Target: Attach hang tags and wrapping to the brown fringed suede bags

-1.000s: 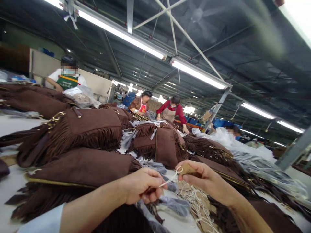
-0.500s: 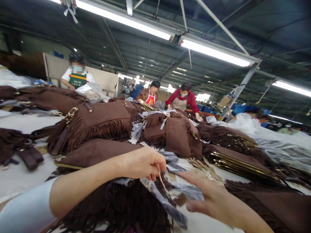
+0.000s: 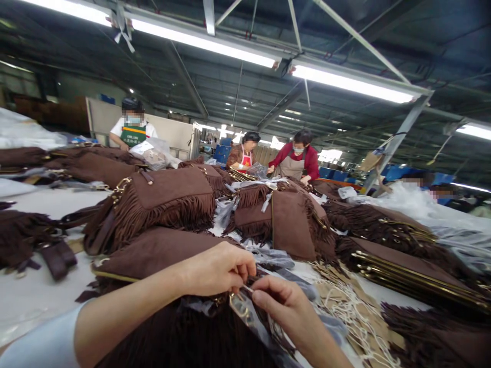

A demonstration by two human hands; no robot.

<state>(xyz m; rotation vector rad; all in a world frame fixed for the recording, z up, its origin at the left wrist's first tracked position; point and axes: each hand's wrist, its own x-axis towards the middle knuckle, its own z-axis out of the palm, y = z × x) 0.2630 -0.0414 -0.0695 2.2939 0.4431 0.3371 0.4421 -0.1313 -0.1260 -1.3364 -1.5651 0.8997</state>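
A short length of white cord (image 3: 247, 289) is located between the two hands, directly above the nearest fringed bag (image 3: 172, 335). One end of the cord is pinched between the thumb and forefinger of the right hand (image 3: 282, 304). The left hand (image 3: 217, 268) is held just beside it, palm down, with fingers bent; whether the cord is also gripped there cannot be told, as the fingertips are partly hidden. Just below the fingers, gold-coloured metal hardware (image 3: 240, 307) is seen, partly overlaid by clear plastic. The nearest bag is fronted by dark brown fringe, by which the lower middle of the view is filled.

To the right of the right hand, a heap of brown tags with white strings (image 3: 356, 312) is spread on the white table (image 3: 32, 301). Beyond the left forearm, a flat brown bag (image 3: 161, 248) with a gold-coloured edge is laid, and behind it a larger fringed bag (image 3: 172, 191) is placed. At right, a stack of gold-edged bags (image 3: 418, 268) is noted. Across the table, three co-workers are observed: one in a green apron (image 3: 133, 134), one in a red apron (image 3: 246, 160), one in red sleeves (image 3: 312, 163).
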